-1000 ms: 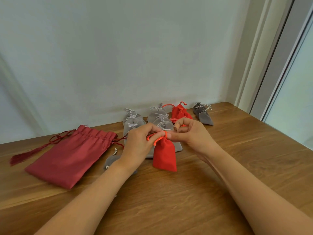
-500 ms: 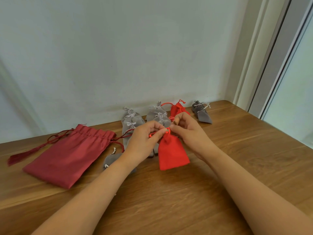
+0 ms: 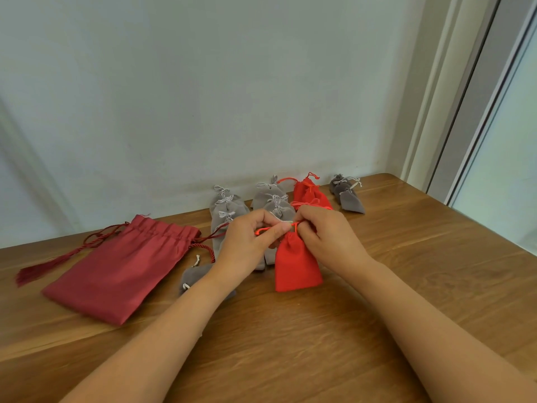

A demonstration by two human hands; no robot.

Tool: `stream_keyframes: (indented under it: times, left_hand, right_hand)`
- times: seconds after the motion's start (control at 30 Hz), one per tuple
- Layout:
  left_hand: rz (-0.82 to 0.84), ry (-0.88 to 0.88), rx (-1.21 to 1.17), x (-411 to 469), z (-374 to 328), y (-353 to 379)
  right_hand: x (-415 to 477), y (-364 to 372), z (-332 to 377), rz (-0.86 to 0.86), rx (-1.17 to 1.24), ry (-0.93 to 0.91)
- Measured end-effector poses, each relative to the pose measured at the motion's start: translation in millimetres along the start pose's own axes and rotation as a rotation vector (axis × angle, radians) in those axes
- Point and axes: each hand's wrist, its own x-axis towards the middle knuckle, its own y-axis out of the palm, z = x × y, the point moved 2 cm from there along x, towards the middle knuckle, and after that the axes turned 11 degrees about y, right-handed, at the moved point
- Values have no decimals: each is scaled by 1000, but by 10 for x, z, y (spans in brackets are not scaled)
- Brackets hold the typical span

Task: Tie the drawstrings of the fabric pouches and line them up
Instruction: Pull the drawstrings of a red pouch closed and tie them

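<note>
The left hand [image 3: 250,242] and the right hand [image 3: 328,237] met over the middle of the tabletop [image 3: 319,344]. Each hand had a tight grip on the red drawstring [image 3: 261,230] at the neck of the small red pouch [image 3: 297,266]. Tied grey pouches [image 3: 229,203] sat in rows by the back edge. A big dark red bag [image 3: 116,266] lay toward the left edge.

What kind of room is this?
Probably an ordinary room indoors, maybe at home: a wooden table pushed against a plain pale wall, with a window frame on the right.
</note>
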Motion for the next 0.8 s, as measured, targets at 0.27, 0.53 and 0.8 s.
stream_keyframes:
  times: [0.27,0.53,0.8]
  left_hand:
    - [91,-12,-53,23,-15,5]
    - [83,0,-114,16,-68,29]
    - [-164,-241,-617,57,-72,-35]
  right_hand:
    - [58,-190,-140,-132,-76,149]
    - [60,-184,-155,-186,-13,190]
    - [-39,-70,-31,138,233,107]
